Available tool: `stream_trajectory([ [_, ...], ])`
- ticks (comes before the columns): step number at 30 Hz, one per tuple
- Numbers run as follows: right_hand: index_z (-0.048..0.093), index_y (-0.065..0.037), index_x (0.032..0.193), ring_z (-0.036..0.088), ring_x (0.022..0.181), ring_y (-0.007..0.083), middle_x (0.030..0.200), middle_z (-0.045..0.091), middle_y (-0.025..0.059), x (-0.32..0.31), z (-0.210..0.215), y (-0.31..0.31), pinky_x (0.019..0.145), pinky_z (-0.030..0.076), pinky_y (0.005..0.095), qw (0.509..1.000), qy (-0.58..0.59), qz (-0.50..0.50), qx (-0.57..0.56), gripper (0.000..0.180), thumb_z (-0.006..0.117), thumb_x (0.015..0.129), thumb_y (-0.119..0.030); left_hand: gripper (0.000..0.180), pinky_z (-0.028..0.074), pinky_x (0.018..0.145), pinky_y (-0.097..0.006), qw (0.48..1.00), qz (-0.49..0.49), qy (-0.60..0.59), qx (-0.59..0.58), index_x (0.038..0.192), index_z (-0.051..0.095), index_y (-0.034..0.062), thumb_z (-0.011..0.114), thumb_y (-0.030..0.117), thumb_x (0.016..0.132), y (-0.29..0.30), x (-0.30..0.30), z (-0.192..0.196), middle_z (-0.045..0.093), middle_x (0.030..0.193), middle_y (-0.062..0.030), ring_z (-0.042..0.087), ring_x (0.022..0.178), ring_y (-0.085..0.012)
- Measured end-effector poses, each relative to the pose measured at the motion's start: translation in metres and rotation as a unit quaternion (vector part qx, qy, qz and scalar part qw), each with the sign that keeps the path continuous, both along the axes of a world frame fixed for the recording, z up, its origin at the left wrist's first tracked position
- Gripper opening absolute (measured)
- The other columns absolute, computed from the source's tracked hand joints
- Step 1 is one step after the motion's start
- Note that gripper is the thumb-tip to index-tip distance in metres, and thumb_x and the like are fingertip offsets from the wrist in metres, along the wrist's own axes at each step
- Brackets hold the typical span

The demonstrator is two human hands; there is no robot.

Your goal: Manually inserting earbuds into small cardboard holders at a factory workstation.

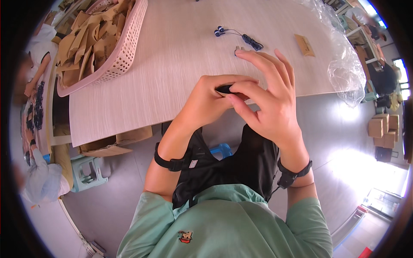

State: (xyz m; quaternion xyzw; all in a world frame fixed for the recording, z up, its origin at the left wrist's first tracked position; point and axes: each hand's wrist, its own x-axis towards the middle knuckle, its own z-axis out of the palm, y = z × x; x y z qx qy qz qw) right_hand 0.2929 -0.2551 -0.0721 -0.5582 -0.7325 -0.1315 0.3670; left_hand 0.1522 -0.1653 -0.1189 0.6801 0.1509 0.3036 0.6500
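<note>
My left hand (211,101) curls around a small paper box (223,89), whose dark, lens-shaped open end faces up. Fingers hide most of this box. On its right side, the thumb and index finger of my right hand (273,94) pinch at the rim of the opening, while the other fingers stretch away over the table. Beyond the hands lie dark blue and white wired earphones (220,31), their cable (252,42) bundled. A small metallic end piece (238,49) shows just past my right fingertips. Farther right rests a flat brown pillow box (304,45).
A pink perforated basket (124,56) full of brown paper boxes (90,43) stands on the table (172,64) at the left. Clear plastic film (346,75) hangs over its right edge. Left are a green stool (88,172) and other people. Cartons (383,131) are stacked far right.
</note>
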Motion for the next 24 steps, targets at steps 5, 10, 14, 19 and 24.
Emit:
stream_trajectory([
  [5,0.07,-0.011,0.081,0.057,0.116,0.031,0.132,0.059,0.0099,-0.01,0.008,0.001,0.109,0.032,0.0554,0.998,-0.05,-0.027,-0.035,0.011,0.075,0.074,-0.019,0.033,0.055,0.077,-0.028,1.0,0.003,-0.02,-0.009,0.113,0.068,-0.0024,0.06,-0.008,0.081,-0.001,-0.001,0.0,0.072,0.096,-0.0086,0.066,0.085,-0.0142],
  [10,0.072,-0.011,0.093,0.059,0.111,0.0277,0.13,0.059,0.0092,-0.01,-0.005,-0.004,0.099,0.043,0.0467,0.998,0.032,-0.047,0.005,0.022,0.078,0.072,-0.017,0.044,0.051,0.088,-0.033,0.999,-0.002,-0.042,-0.023,0.124,0.06,0.0017,0.061,-0.006,0.081,0.001,0.001,-0.006,0.066,0.112,-0.0111,0.062,0.098,-0.0202],
  [14,0.07,-0.006,0.109,0.065,0.086,0.0215,0.109,0.068,0.0098,-0.019,-0.013,-0.004,0.074,0.052,0.0325,0.969,0.228,-0.048,-0.083,0.036,0.081,0.076,-0.014,0.063,0.039,0.098,-0.04,0.97,0.152,0.009,0.19,0.136,0.044,0.0102,0.068,-0.001,0.079,0.002,0.003,-0.011,0.051,0.119,-0.0126,0.048,0.11,-0.0329],
  [19,0.066,-0.003,0.117,0.065,0.072,0.0126,0.097,0.071,0.0089,-0.008,-0.028,0.003,0.058,0.048,0.0241,0.917,0.374,-0.025,-0.138,0.032,0.072,0.088,-0.013,0.063,0.046,0.091,-0.03,0.95,0.176,0.019,0.257,0.14,0.035,0.0114,0.063,-0.008,0.086,0.001,0.005,-0.014,0.048,0.107,-0.0052,0.052,0.104,-0.0163],
  [24,0.062,-0.003,0.123,0.066,0.073,0.0086,0.095,0.07,0.0056,0.002,-0.014,0.006,0.053,0.045,0.021,0.838,0.491,0.005,-0.238,0.033,0.067,0.093,-0.016,0.044,0.049,0.089,-0.03,0.988,0.104,-0.061,0.1,0.131,0.034,0.0059,0.055,-0.007,0.095,0.004,0.009,-0.018,0.057,0.116,-0.0104,0.056,0.104,-0.0162],
])
